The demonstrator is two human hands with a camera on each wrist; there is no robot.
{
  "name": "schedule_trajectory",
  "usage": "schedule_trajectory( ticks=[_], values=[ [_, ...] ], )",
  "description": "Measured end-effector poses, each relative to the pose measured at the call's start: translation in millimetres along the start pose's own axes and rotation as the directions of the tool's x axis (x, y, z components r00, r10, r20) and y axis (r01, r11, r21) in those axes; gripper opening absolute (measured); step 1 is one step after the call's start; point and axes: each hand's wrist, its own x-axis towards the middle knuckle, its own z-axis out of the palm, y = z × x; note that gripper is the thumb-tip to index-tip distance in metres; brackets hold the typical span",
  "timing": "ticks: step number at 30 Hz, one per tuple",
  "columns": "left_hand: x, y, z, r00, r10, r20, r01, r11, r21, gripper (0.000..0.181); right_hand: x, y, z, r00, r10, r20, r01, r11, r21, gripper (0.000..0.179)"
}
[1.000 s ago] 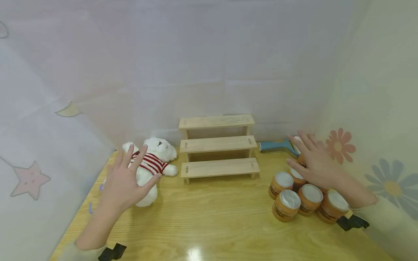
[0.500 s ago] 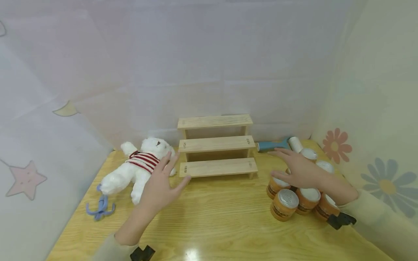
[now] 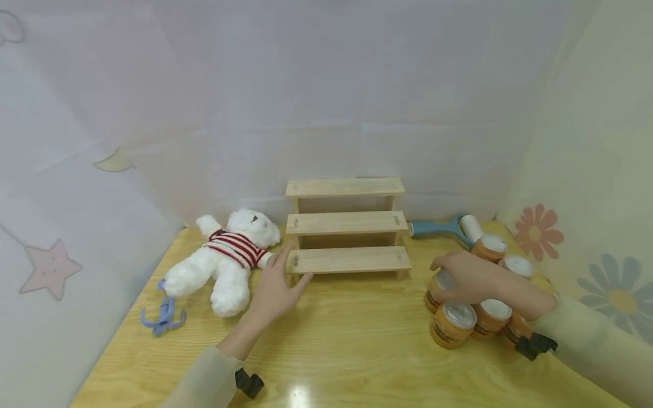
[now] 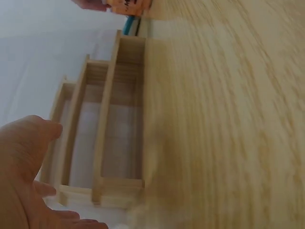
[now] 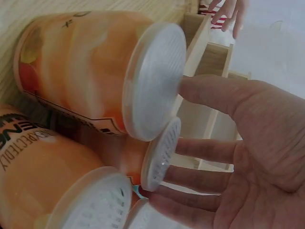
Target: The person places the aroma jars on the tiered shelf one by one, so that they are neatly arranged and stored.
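Note:
My right hand (image 3: 471, 277) is over a group of orange jars with pale lids, its fingers and thumb spread about the lid of one jar (image 3: 432, 296). In the right wrist view the thumb overlaps the lid edge of the nearest jar (image 5: 86, 71), and the fingers reach past a second lid (image 5: 163, 155). My left hand (image 3: 272, 292), fingers spread and holding nothing, is by the left end of a three-step wooden stand (image 3: 352, 260). In the left wrist view its thumb overlaps the stand (image 4: 102, 138).
A white teddy bear (image 3: 229, 289) in a striped sweater lies left of the stand, with a blue-purple pronged hook (image 3: 164, 317) near its foot. Behind the jars lies a blue-handled lint roller (image 3: 433, 228). Printed cloth (image 3: 326, 113) hangs behind the wooden table (image 3: 347, 351).
My left hand has moved right, from over the bear to the stand's left end, uncovering the bear and hook. My right hand has come down and left onto the jars.

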Motion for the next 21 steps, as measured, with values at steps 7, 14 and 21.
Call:
schedule_trajectory(
  ticks=[7,14,21],
  values=[
    [12.5,-22.2,26.4,0.996,-0.088,0.004,0.088,0.993,-0.082,0.088,7.5,7.5,4.0,1.000,0.009,-0.022,-0.009,1.000,0.001,0.030],
    [22.2,-28.3,36.2,0.993,-0.116,-0.002,0.115,0.986,-0.120,0.080,23.1,-3.3,-16.7,0.994,-0.006,-0.106,0.007,1.000,0.013,0.030],
    [28.9,-31.4,41.2,0.992,-0.122,-0.036,0.116,0.983,-0.143,0.074,38.6,-14.1,-63.7,0.978,-0.005,-0.208,0.006,1.000,0.008,0.031]
  ],
)
